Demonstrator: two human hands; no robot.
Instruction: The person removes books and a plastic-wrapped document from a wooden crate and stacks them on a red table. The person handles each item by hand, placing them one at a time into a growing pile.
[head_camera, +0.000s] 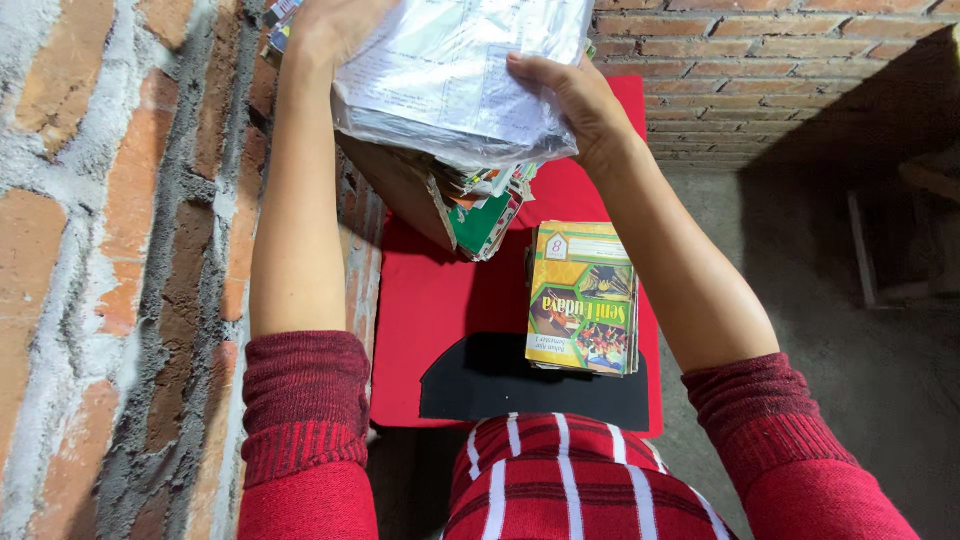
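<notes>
nearest the camera, red knitted sleeves (305, 400) with ribbed cuffs and a red garment with white stripes (560, 480) fill the bottom of the view. just beyond them a flat black curved-top sheet (470, 385) lies on a bright red table top (430, 300). a short stack of thin softcover books with a yellow-green cover (583, 298) rests partly on the black sheet and partly on the red surface.

farther on, a fanned pile of worn booklets with green and white edges (485, 215) sits on the red top. above it both bare forearms reach up to a clear crinkled plastic bag packed with white papers (455, 75). the right hand (575, 100) clasps the bag's right side, thumb over its upper face. the left hand (330, 30) presses on the bag's left edge at the frame's top; its fingers are cut off, so i cannot tell how firmly it grasps. the bag is raised over the fanned pile.

a rough red brick wall with grey mortar (110, 250) runs along the left, and more brickwork (760, 70) stands behind the table, above a grey floor (850, 330).
</notes>
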